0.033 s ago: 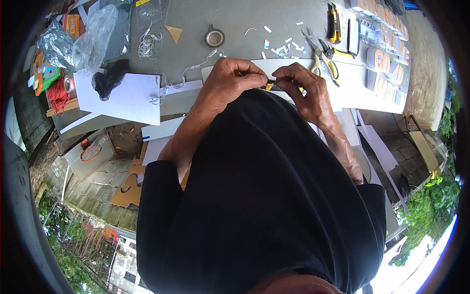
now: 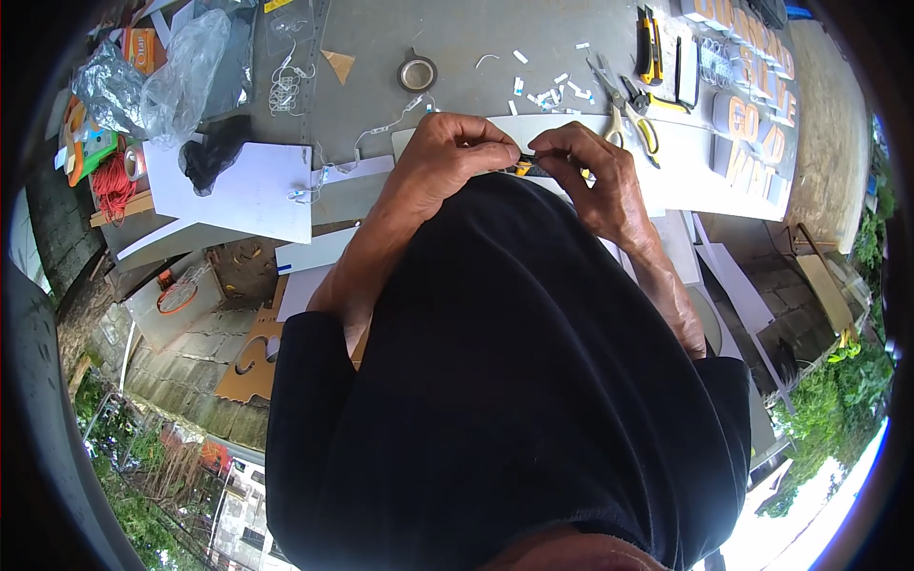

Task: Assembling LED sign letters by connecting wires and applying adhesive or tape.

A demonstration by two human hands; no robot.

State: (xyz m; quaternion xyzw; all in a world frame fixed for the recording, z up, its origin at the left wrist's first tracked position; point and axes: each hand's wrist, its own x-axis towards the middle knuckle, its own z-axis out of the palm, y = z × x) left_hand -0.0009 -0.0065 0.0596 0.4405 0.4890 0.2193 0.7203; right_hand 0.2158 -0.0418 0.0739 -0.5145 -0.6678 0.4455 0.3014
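My left hand (image 2: 459, 157) and my right hand (image 2: 592, 171) meet just above the near edge of the table. Thumb and forefinger are pinched together on each. A small dark piece (image 2: 528, 158) shows between the fingertips, too small to name. Below it, a yellow and black object (image 2: 523, 168) peeks out, mostly hidden by my hands and dark shirt. To the left of my left hand, a string of small white light modules (image 2: 379, 129) on thin wire runs over the table. Scissors (image 2: 616, 109) and yellow-handled pliers (image 2: 644, 124) lie beyond my right hand.
A roll of dark tape (image 2: 417, 73) and scattered white scraps (image 2: 550, 98) lie ahead. A yellow cutter knife (image 2: 650, 46) and raised letters (image 2: 752, 119) stand at right. At left are plastic bags (image 2: 186, 81), black mesh cloth (image 2: 211, 164), red wire (image 2: 115, 186) and white sheets (image 2: 252, 195).
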